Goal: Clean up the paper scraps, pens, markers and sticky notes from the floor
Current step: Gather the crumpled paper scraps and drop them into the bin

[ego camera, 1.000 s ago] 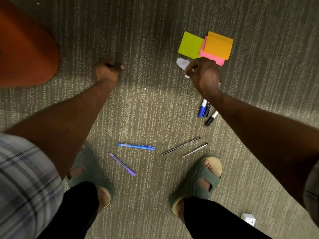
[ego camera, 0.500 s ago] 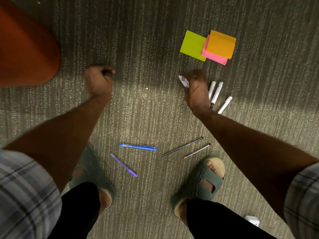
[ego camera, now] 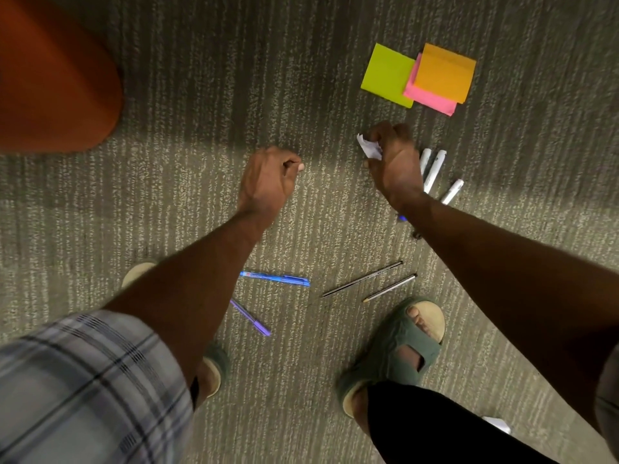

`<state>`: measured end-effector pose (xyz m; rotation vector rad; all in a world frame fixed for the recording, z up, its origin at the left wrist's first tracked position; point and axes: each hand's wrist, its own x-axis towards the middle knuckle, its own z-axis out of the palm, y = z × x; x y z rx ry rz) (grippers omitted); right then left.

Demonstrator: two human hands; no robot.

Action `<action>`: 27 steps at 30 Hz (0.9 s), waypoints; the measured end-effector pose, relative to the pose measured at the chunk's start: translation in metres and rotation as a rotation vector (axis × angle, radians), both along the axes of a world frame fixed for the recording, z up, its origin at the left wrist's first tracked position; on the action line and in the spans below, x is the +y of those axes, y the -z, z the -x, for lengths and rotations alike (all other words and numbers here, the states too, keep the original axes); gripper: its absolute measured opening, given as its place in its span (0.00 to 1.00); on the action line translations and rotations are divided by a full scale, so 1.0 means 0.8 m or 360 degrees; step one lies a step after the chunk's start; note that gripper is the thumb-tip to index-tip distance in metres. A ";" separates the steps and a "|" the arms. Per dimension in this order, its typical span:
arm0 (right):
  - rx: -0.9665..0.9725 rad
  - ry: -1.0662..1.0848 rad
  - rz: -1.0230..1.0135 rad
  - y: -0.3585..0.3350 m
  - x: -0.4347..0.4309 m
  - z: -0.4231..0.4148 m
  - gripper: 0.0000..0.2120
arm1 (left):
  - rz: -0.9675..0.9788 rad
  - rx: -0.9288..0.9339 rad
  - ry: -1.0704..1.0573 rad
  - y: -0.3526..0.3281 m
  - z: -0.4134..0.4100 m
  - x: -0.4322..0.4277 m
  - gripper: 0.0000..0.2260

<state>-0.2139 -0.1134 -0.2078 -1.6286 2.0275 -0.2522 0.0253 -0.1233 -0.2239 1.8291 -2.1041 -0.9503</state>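
Observation:
My right hand (ego camera: pixel 397 164) grips a crumpled white paper scrap (ego camera: pixel 369 149) just above the carpet, below the sticky notes. Three pads lie overlapping at the upper right: green sticky notes (ego camera: pixel 388 75), pink sticky notes (ego camera: pixel 430 100) and orange sticky notes (ego camera: pixel 443 73). White markers (ego camera: pixel 435 169) lie partly under my right wrist. My left hand (ego camera: pixel 271 177) is curled into a fist at mid-floor, and I see nothing in it. Near my feet lie a blue pen (ego camera: pixel 274 278), a purple pen (ego camera: pixel 250 317) and two thin dark pens (ego camera: pixel 363 278).
A large orange rounded object (ego camera: pixel 57 78) fills the upper left corner. My feet in green sandals (ego camera: pixel 395 343) stand on the grey striped carpet. Another small white scrap (ego camera: pixel 497 424) lies at the lower right, beside my right leg.
My right hand has closed round the white scrap and drawn it back from the sticky notes. My left fist has swung right, toward the middle of the floor.

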 end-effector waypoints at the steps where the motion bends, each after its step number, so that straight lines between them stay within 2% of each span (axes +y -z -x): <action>1: 0.0007 0.0000 -0.0032 -0.001 -0.001 0.002 0.14 | 0.0007 -0.0043 0.0048 0.000 0.000 -0.003 0.05; 6: 0.0019 0.0047 -0.0179 -0.013 -0.003 0.000 0.06 | -0.0040 -0.0212 0.0170 -0.012 0.007 -0.006 0.09; 10: 0.0009 0.0092 -0.0267 -0.040 0.013 -0.013 0.05 | -0.0186 -0.0138 0.0006 -0.037 -0.009 -0.001 0.09; 15: -0.0058 -0.0041 -0.0315 -0.097 0.022 -0.036 0.11 | -0.0304 -0.0013 -0.0192 -0.095 -0.057 0.001 0.07; 19: -0.0023 0.0046 -0.0430 -0.172 0.002 -0.064 0.14 | -0.0333 0.0061 -0.0354 -0.155 -0.092 -0.007 0.08; 24: 0.0070 -0.0120 -0.0478 -0.248 -0.017 -0.084 0.25 | -0.0335 0.0172 -0.0430 -0.231 -0.103 -0.016 0.06; 27: 0.0079 -0.0137 -0.0481 -0.251 -0.027 -0.081 0.22 | -0.0342 0.0176 -0.0384 -0.239 -0.083 -0.016 0.08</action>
